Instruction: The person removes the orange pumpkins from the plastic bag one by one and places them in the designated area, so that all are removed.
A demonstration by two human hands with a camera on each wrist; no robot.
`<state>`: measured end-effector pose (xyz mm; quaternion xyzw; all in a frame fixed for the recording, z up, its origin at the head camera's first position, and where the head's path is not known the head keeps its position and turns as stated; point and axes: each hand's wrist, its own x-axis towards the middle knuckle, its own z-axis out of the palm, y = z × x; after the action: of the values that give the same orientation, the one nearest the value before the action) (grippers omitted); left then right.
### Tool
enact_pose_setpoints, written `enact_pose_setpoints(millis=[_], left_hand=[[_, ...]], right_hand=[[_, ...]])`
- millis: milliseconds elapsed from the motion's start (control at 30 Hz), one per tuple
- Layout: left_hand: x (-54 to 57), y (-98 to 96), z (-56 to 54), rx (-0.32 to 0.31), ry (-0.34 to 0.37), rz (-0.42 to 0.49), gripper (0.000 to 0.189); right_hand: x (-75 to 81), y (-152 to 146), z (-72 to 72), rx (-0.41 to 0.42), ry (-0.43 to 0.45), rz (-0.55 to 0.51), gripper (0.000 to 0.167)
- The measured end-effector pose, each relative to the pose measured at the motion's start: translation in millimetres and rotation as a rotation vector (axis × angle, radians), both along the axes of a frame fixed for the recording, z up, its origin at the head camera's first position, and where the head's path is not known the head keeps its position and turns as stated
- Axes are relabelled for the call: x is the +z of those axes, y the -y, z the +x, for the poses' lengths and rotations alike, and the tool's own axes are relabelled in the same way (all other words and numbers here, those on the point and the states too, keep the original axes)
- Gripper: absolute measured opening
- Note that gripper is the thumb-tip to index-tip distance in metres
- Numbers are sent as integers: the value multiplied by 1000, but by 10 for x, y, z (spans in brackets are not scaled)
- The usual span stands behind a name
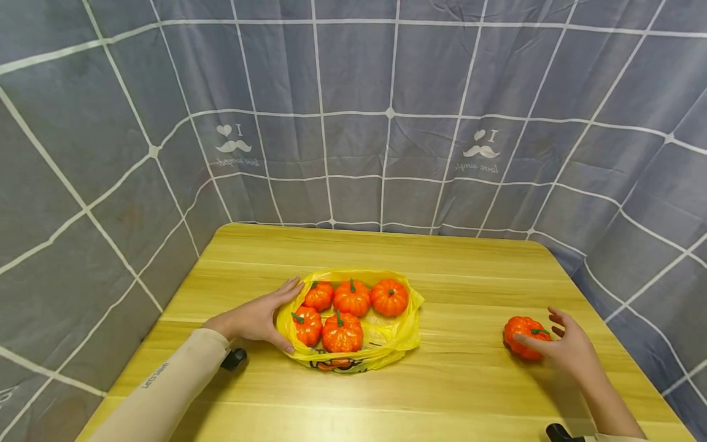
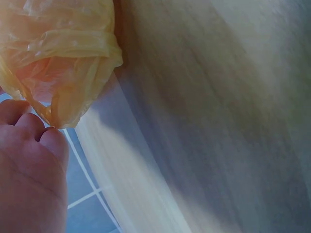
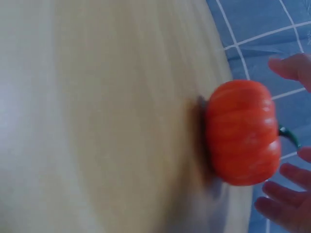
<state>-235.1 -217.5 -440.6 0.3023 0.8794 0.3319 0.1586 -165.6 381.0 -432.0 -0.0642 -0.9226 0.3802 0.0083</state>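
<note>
On the table's left-centre lies a yellow plastic bag (image 1: 407, 334), spread wide at its mouth, with several small orange pumpkins (image 1: 342, 333) inside. My left hand (image 1: 255, 315) is at the bag's left side, thumb and fingers extended along its rim. In the left wrist view, fingertips are right at the crumpled bag (image 2: 80, 46). Farther right, a single orange pumpkin (image 1: 518, 324) with a green stem sits on the table. Over its right side is my right hand (image 1: 574, 350), fingers spread and thumb overlapping the pumpkin. The right wrist view has this pumpkin (image 3: 243, 133) beside the loosely extended fingers.
The wooden table (image 1: 469, 393) has rounded far corners. Grey curtains (image 1: 353, 147) with white grid lines hang behind it and along both sides. Bare tabletop lies between the bag and the lone pumpkin.
</note>
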Motion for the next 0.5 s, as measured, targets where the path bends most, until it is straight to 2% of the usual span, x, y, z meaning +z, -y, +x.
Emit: enact_pose_setpoints(millis=[167,267,500], left_hand=[[-11,8,1,3,7,1,131],[-10,10,-4,3,2,1,131],[5,-1,-7,3,0,-2,131]], right_hand=[[120,32,-43,12,-65,87,109],[163,81,-66,-11,-131,145,110],[235,231,-105,-11,-217,143,112]])
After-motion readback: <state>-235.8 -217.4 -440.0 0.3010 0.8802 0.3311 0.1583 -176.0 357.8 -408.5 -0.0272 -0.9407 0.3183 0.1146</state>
